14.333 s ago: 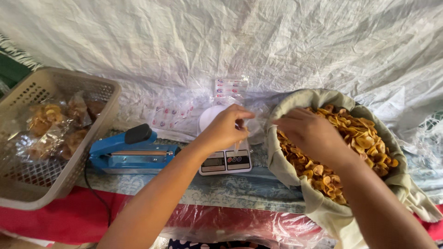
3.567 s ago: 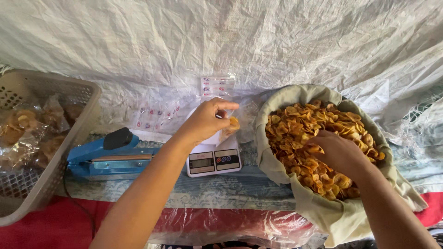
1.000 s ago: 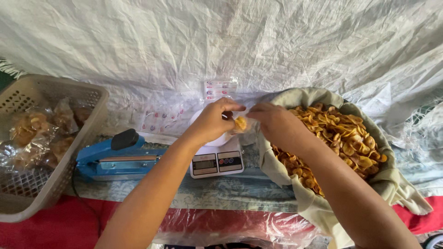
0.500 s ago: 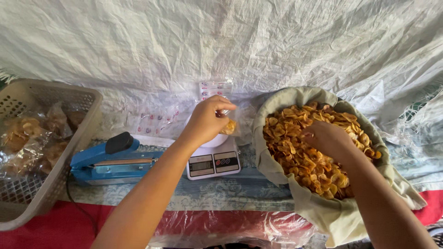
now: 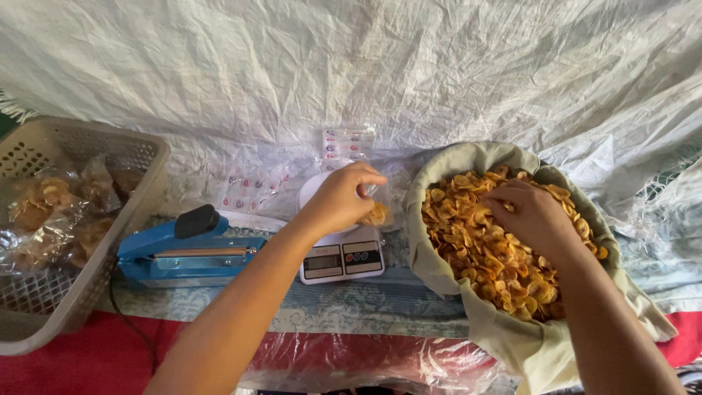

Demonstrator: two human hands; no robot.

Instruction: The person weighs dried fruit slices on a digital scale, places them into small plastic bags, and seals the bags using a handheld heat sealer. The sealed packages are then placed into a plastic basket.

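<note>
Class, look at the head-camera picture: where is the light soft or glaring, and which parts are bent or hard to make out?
Head view: soft, even daylight through the white sheet, with faint shadows; glare on the clear bags in the basket blurs their contents; the left hand holding a small clear bag and right hand in the chips look sharp; edges bow slightly from the wide lens.

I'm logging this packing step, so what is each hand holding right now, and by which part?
Left hand pinches a clear bag by its top edge over the scale. Right hand is in the chips; its grasp cannot be told.
</note>
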